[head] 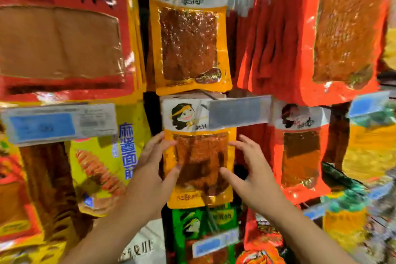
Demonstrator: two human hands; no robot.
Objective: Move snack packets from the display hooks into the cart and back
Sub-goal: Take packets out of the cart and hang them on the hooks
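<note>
Orange foil snack packet [199, 156], rectangular with a clear window and a white cartoon header, hangs at centre frame. Its hook is hidden behind the grey rectangular price-tag holder [237, 111], which overlaps the right side of the header. 2 hands bracket the packet at mid-height. The left hand [153, 169] lays straight fingers along the left edge, thumb on the front film. The right hand [249, 174] mirrors it, with fingers spread and straight at the right edge and thumb on the window. Neither hand curls round the packet: contact only, no grip. This symmetrical placement probably steadies the limp pouch so the header hole slides squarely along the hook. Whether removal or rehanging is under way cannot be told. The cart is out of view.
</note>
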